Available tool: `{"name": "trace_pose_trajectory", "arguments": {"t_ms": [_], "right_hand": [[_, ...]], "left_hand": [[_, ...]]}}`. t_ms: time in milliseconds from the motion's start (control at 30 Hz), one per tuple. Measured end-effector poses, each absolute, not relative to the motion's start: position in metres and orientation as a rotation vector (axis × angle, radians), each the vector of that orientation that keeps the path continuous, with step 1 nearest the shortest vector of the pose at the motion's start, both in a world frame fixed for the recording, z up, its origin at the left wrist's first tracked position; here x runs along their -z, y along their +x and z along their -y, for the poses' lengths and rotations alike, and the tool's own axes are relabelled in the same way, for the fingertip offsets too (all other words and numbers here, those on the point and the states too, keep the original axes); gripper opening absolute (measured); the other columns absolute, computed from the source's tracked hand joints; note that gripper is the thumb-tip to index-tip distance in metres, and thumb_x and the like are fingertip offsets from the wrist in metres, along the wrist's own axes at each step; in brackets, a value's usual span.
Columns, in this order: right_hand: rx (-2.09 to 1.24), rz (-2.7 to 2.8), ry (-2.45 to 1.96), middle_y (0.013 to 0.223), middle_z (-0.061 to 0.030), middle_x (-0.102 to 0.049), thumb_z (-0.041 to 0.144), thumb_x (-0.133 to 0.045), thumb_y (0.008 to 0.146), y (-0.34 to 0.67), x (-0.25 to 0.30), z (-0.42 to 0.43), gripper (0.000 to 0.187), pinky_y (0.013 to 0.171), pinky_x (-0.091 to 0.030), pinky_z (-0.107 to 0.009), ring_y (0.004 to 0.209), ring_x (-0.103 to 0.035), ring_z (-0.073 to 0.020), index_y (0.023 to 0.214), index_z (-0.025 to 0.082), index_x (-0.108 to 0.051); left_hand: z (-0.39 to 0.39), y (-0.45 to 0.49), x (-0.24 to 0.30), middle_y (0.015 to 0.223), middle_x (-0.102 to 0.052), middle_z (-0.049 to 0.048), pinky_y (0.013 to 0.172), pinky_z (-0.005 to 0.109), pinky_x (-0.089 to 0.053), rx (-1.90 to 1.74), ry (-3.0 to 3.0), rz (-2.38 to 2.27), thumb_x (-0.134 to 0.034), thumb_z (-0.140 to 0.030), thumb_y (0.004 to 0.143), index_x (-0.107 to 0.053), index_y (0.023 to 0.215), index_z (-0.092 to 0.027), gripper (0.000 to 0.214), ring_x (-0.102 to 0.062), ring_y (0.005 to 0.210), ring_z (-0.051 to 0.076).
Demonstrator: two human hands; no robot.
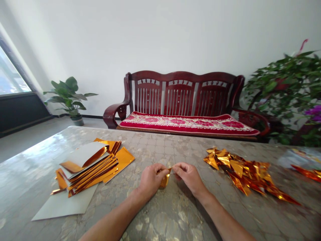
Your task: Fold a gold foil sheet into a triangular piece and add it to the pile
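Observation:
My left hand (152, 179) and my right hand (188, 177) meet above the middle of the marble-patterned table (160, 147), pinching a small folded piece of gold foil (165, 180) between them. Its upper tip pokes out between my fingertips. To the left lies a stack of gold foil strips (92, 170) on white backing sheets (62, 206). A heap of folded gold foil triangles (243, 172) sits to the right of my right hand, out of reach of its fingers.
Past the table's far edge stand a dark red wooden bench (180, 93) with a red floral cushion (185, 124) and a potted plant (67, 97). A leafy plant (283, 87) fills the right side. More gold foil (308, 172) lies at the right edge.

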State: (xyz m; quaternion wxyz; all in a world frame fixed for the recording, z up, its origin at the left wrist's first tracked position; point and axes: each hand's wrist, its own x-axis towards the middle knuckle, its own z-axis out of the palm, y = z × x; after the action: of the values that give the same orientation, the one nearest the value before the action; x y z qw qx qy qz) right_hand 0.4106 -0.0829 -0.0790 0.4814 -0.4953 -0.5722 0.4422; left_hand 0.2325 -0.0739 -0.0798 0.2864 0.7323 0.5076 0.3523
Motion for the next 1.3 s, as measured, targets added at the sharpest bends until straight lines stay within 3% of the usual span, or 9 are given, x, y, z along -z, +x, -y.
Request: {"name": "trace_pose_trajectory", "arguments": {"t_ms": [267,467,633,933,1300], "right_hand": [[-0.754,1.471,-1.32,0.054,0.0017,-0.057,0.04,-0.066,0.074,0.402,0.077,0.091,0.027,0.053,-0.038,-0.023,0.053,-0.049,-0.0126,0.061,0.017,-0.064],[-1.24,1.106,-1.136,0.056,0.0014,-0.058,0.059,-0.065,0.078,0.403,0.079,0.09,0.044,0.042,-0.038,-0.021,0.048,-0.049,-0.0115,0.075,0.016,-0.067],[-1.432,0.992,-0.973,0.057,0.0029,-0.058,0.054,-0.077,0.073,0.4,0.084,0.09,0.04,0.041,-0.039,-0.017,0.048,-0.048,-0.0078,0.079,0.016,-0.068],[-1.551,0.867,-0.883,0.056,0.0036,-0.059,0.046,-0.086,0.065,0.397,0.082,0.09,0.037,0.042,-0.042,-0.014,0.047,-0.049,-0.0059,0.078,0.016,-0.07],[-1.275,1.036,-0.987,0.055,0.0043,-0.058,0.048,-0.082,0.068,0.389,0.083,0.092,0.037,0.042,-0.044,-0.018,0.047,-0.05,-0.0084,0.076,0.017,-0.064]], "left_hand": [[0.075,0.235,0.082,0.076,-0.071,-0.0019,0.064,0.022,-0.042,-0.976,1.912,-1.286,-0.059,-0.03,0.084,-0.075,0.079,-0.023,0.018,-0.063,0.072,0.014],[0.074,0.238,0.079,0.055,-0.054,-0.0036,0.049,0.02,-0.033,-0.949,1.551,-1.072,-0.062,-0.052,0.078,-0.065,0.072,-0.016,0.037,-0.045,0.05,0.009],[0.076,0.241,0.076,0.052,-0.051,-0.0037,0.043,0.019,-0.03,-0.925,1.262,-0.941,-0.072,-0.067,0.065,-0.059,0.069,-0.015,0.054,-0.042,0.044,0.007],[0.077,0.242,0.076,0.053,-0.054,-0.0019,0.044,0.019,-0.033,-0.939,1.272,-0.937,-0.073,-0.068,0.065,-0.062,0.07,-0.014,0.056,-0.045,0.045,0.007],[0.081,0.245,0.071,0.054,-0.056,-0.0002,0.045,0.019,-0.032,-0.985,1.363,-1.018,-0.067,-0.059,0.071,-0.062,0.065,-0.013,0.046,-0.043,0.046,0.008]]}}
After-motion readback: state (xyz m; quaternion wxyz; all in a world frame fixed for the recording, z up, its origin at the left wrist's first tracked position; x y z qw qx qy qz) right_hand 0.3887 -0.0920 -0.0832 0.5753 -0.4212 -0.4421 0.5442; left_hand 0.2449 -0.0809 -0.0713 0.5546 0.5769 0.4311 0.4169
